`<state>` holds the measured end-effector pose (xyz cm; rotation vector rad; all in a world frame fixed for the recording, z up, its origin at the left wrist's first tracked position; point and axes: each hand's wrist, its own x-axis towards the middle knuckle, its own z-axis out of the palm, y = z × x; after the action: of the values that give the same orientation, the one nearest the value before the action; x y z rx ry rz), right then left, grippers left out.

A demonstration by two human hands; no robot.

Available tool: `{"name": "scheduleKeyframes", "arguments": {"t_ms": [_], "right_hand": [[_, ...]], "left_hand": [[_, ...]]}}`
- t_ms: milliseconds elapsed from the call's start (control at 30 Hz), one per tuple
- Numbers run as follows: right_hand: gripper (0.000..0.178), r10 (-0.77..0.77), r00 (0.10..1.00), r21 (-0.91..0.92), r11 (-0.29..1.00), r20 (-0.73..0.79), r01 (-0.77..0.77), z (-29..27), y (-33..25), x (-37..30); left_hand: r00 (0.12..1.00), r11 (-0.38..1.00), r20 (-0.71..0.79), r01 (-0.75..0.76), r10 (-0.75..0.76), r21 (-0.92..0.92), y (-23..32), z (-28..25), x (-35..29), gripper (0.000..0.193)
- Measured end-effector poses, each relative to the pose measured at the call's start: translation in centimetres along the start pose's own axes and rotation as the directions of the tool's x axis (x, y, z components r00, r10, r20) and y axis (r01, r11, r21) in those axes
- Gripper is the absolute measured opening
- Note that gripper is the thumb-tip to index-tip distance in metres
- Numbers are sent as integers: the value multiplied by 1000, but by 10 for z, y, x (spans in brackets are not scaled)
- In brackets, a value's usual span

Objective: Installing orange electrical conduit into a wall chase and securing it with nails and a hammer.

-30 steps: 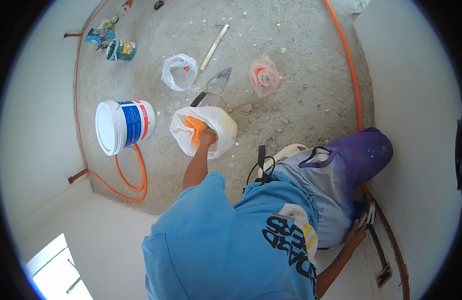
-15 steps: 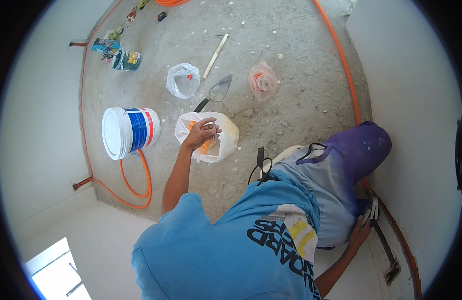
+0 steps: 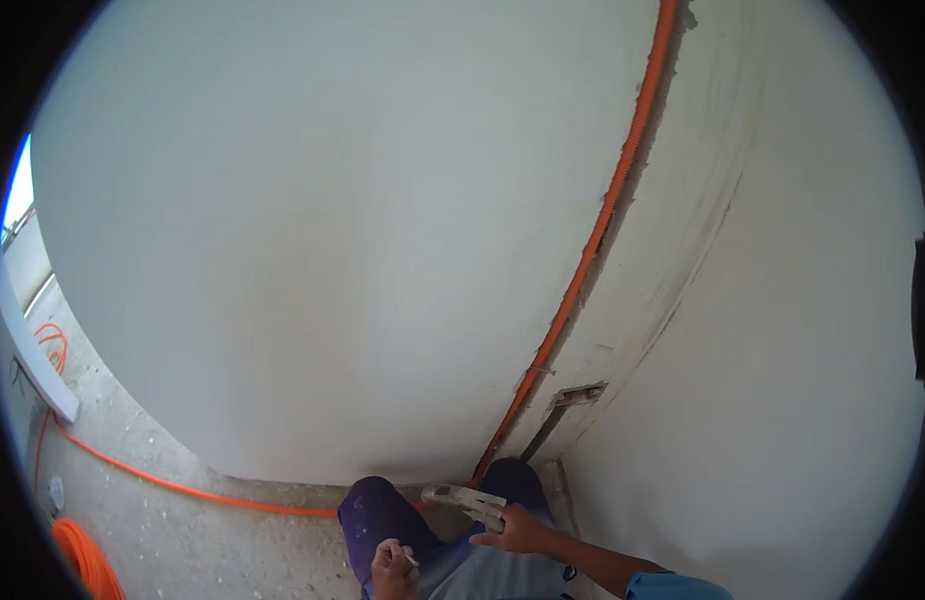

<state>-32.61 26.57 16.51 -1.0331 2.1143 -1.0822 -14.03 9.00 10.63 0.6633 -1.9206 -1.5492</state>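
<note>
My left hand is closed low in the picture, in front of my knee. Its fingers pinch a short, pale, thin piece that looks like a nail. In my right hand is a worn metal claw hammer, gripped close to its head and held above my lap, between my knees. The hand hides most of its handle. Ahead, an orange corrugated conduit runs up a groove cut in the wall. A small nail-like piece sticks out across the conduit low down.
White walls rise close ahead and at the right. Near the floor, a rectangular box cutout meets a second groove. An orange conduit lies along the floor to the left, with a coil at the lower left.
My view has swung from the floor with the bags and bucket to the grooved wall. My left hand has come away from the white bag to my lap, beside the hammer.
</note>
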Motion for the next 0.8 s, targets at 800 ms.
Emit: {"name": "scheduleKeyframes", "arguments": {"t_ms": [800], "right_hand": [[60,-266,739,-235,961,-620,149,-16,22,-59]], "left_hand": [[707,1000,707,20,0,-20,112,86,31,25]]}}
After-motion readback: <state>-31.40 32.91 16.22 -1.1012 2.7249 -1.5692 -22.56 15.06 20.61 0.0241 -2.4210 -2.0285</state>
